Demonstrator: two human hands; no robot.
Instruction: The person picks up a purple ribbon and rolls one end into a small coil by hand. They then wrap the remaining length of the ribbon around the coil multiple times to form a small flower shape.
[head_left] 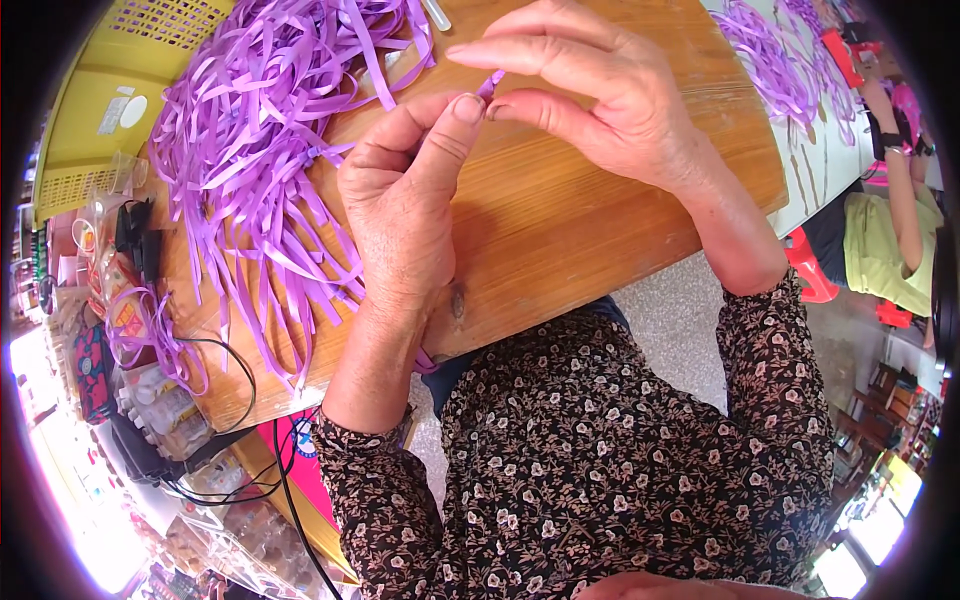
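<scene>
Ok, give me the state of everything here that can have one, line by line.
Left hand, pinching the held ribbon
Right hand, fingers parted; contact unclear
Held ribbon, mostly hidden
Ribbon pile, loose and tangled
Far ribbons, loosely bunched on the white table
Black cables, slack; ends unclear
Yellow basket, contents unseen
Sleeves, ending short of the wrists

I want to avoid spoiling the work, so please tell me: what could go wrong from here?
The small purple piece could slip: only the left hand seems to pinch it. The purple ribbons lie loosely overlapped and might tangle. Some reach the near edge of the wooden table and could slide off.
</scene>
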